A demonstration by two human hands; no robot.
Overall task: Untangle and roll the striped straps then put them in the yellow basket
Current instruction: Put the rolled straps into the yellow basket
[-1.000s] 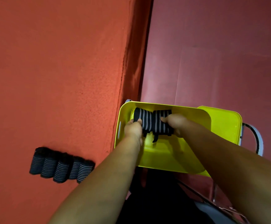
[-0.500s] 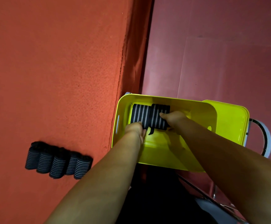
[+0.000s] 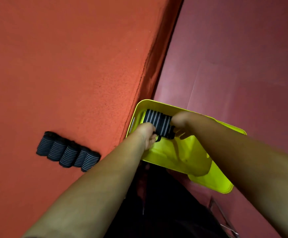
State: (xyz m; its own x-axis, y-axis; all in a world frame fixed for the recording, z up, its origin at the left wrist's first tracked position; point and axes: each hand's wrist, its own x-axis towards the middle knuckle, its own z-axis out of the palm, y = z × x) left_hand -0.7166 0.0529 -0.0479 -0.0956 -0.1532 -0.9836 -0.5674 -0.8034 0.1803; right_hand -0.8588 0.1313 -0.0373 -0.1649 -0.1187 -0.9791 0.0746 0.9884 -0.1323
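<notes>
1. The left hand (image 3: 147,134) reaches into the yellow basket (image 3: 170,157). Its fingers are curled round the near left end of the striped rolls (image 3: 157,121), and a dark loose end hangs just below its fingertips.
2. The right hand (image 3: 182,123) is at the other end of those rolls, with its fingers bent over their right edge in a grip. It is blurred, so I cannot tell how each finger lies.
3. The striped rolls sit between the two hands, inside the basket near its far left corner. I cannot tell whether they touch the bottom.
4. Well to the left of the left hand, a row of five rolled straps (image 3: 67,152) lies side by side on the orange surface (image 3: 71,66).
5. Under both hands, the basket stands on the maroon floor (image 3: 234,66), its left rim just beside the edge of the orange surface.
</notes>
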